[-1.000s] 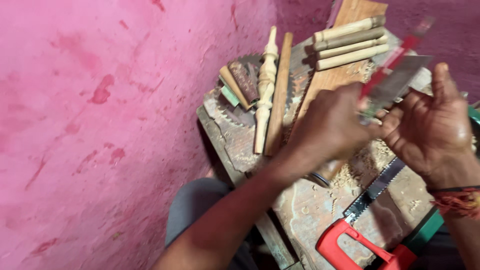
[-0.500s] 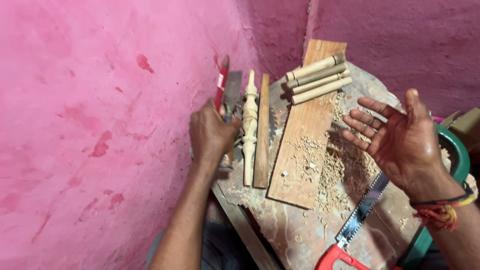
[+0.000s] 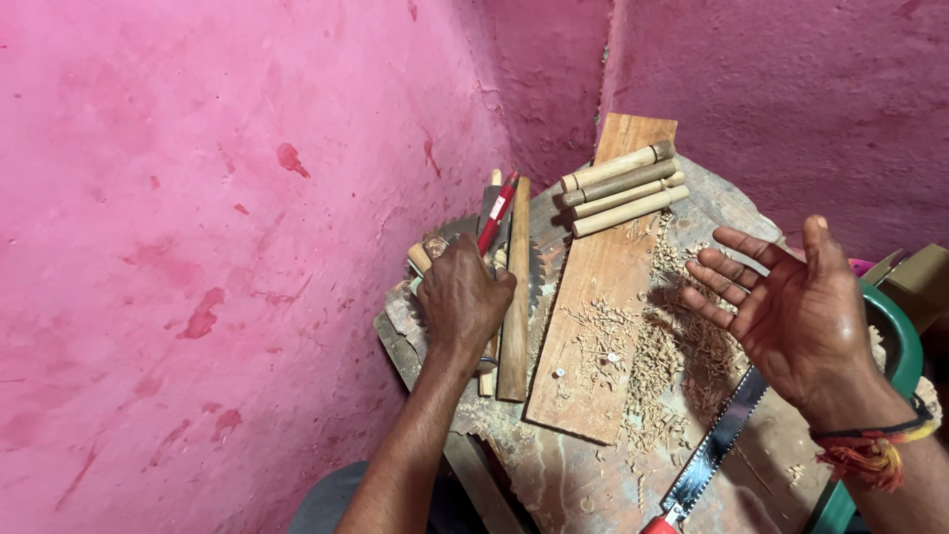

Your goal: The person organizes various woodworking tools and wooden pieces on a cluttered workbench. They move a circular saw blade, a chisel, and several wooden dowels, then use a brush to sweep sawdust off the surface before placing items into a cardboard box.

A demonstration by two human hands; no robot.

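Left hand closed over a slim red-handled tool, knuckles up, at the far-left side of the worn workbench against the pink wall. Red shaft poking out beyond the fingers toward the far corner, with a small pale label patch partway along — too small to make out, and the working end hidden. Lying just beside a turned wooden spindle and a plain wooden stick, all of it over a toothed circular saw blade.

Right hand held up over the near-right of the bench — palm open, fingers spread, holding nothing.

Likely light and stiff, that tool, with a smooth painted shaft that could slip in a dusty grip; best taken around the middle of the handle, well clear of the saw teeth underneath. Round spindle and stick apt to roll if nudged.

Flat board down the centre of the bench, strewn with wood shavings. Four short dowels stacked side by side at its far end. Handsaw with a red handle at the near-right edge, blade angled toward the shavings. Green tub rim at far right, with a brown cardboard flap just past it, no marking legible.
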